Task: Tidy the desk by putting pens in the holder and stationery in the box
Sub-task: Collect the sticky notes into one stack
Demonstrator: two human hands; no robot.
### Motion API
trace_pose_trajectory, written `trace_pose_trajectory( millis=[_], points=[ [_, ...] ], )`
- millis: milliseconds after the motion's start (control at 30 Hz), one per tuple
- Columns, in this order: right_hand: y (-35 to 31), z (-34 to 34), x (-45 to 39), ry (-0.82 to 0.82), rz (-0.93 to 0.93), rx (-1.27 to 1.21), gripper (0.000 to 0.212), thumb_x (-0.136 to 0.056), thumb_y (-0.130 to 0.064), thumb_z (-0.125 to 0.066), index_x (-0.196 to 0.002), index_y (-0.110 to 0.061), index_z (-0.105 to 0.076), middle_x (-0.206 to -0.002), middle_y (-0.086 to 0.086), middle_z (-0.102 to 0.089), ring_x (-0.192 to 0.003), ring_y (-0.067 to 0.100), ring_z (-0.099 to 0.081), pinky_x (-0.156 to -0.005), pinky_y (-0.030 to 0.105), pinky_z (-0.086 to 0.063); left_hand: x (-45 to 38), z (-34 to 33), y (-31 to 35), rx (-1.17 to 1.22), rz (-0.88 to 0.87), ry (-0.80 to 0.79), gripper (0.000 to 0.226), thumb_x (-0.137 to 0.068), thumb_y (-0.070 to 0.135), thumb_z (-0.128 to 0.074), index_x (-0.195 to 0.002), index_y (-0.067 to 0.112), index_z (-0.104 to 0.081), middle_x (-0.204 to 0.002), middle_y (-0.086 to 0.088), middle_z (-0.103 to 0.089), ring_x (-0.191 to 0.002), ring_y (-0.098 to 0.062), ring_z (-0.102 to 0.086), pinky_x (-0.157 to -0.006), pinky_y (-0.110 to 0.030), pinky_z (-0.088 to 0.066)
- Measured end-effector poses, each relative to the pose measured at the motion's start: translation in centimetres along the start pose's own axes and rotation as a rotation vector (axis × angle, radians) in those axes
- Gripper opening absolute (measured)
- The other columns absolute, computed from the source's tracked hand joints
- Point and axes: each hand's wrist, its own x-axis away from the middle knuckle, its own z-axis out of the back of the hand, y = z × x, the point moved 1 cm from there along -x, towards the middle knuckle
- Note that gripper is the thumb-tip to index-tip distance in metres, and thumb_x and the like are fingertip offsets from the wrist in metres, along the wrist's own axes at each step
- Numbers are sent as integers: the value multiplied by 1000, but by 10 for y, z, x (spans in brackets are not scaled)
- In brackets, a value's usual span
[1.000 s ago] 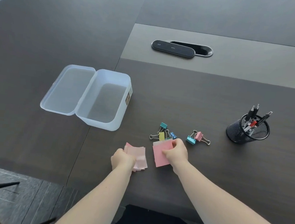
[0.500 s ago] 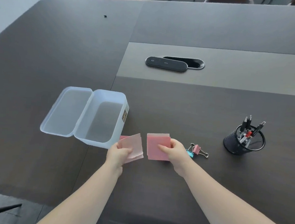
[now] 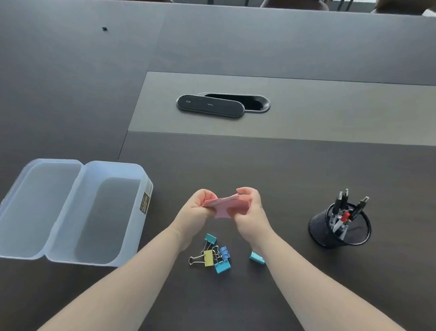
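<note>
Both hands hold one stack of pink sticky notes [image 3: 224, 205] above the dark desk. My left hand [image 3: 197, 208] grips its left end and my right hand [image 3: 250, 209] grips its right end. An open, translucent plastic box [image 3: 140, 206] with its hinged lid folded out sits empty to the left. A black mesh pen holder [image 3: 339, 231] with several pens stands to the right. Several coloured binder clips [image 3: 213, 255] lie on the desk below my hands, and one teal clip [image 3: 257, 257] shows beside my right wrist.
A black oval charging pad [image 3: 210, 106] lies by a cable slot [image 3: 253, 102] in the grey centre strip. A small dark speck [image 3: 104, 28] sits far left. Chairs stand beyond the desk's far edge.
Each hand lifted a separate pile of pink notes off the desk, and the two piles have come together into one stack held in both hands. The camera tilted up.
</note>
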Motion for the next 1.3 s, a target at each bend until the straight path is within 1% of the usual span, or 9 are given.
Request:
trace_pose_trajectory(
  millis=[133, 233, 367, 600, 833, 1000, 1100, 1200, 1300],
  points=[
    [3, -1, -22, 56, 11, -12, 33, -84, 5, -47, -91, -25, -58, -89, -3, -64, -81, 14, -58, -72, 25, -47, -25, -6, -2, -16, -91, 37, 24, -75, 10, -65, -93, 24, -56, -92, 6, -62, -87, -10, -56, -74, -19, -45],
    [8, -5, -33, 88, -12, -40, 23, -88, -3, -55, -78, -23, -53, -80, -2, -61, -76, 14, -54, -69, 25, -44, -38, -11, -8, 63, -113, 199, 23, -85, 29, -70, -101, 17, -59, -95, 9, -63, -90, -6, -59, -74, -9, -45],
    [17, -14, -40, 102, -1, -25, 19, -86, -3, -58, -87, -21, -52, -98, 3, -65, -93, 19, -61, -81, 26, -49, -52, -19, -14, 202, -77, 440, 38, -95, 39, -50, -90, 4, -63, -80, 5, -62, -77, -5, -56, -71, -16, -42],
    [23, -24, -43, 104, 56, 14, 41, -80, -2, -64, -111, -23, -49, -108, 2, -63, -101, 18, -61, -87, 30, -53, -65, -31, -16, 177, -94, 483, 24, -97, 38, -45, -79, 24, -54, -81, 7, -61, -78, -11, -59, -75, -24, -48],
    [20, -20, -39, 124, 66, 36, 57, -81, 3, -60, -117, -36, -39, -123, -5, -50, -118, 13, -50, -102, 29, -43, -67, -31, -27, 39, -130, 513, 24, -93, 42, -52, -87, 19, -53, -84, 2, -58, -76, -11, -55, -71, -23, -47],
    [23, -27, -36, 104, 30, 32, 69, -77, 7, -58, -131, -31, -37, -127, -8, -44, -125, 13, -43, -108, 33, -39, -67, -35, -35, 7, -126, 505, 21, -96, 40, -45, -93, 20, -50, -94, -8, -64, -87, -21, -61, -79, -32, -48],
    [22, -29, -37, 123, 7, -1, 65, -77, 9, -56, -129, -28, -39, -126, -7, -46, -121, 14, -46, -106, 33, -41, -69, -35, -37, -48, -150, 509, 35, -94, 49, -43, -80, 18, -50, -83, -6, -63, -81, -23, -61, -76, -35, -49],
    [20, -28, -42, 211, 6, 134, 40, -78, 3, -54, -108, -23, -52, -103, -8, -54, -110, 21, -53, -100, 38, -44, -74, -30, -37, -215, -208, 566, 67, -84, 68, -26, -63, 9, -50, -69, -7, -60, -79, -29, -59, -75, -43, -49],
    [19, -26, -46, 216, -32, 274, 27, -82, -4, -51, -104, -17, -59, -84, -18, -44, -106, 20, -45, -98, 39, -42, -75, -26, -36, -378, -159, 527, 78, -72, 83, -4, -62, 20, -47, -80, -1, -56, -83, -21, -52, -73, -30, -39]
  ],
)
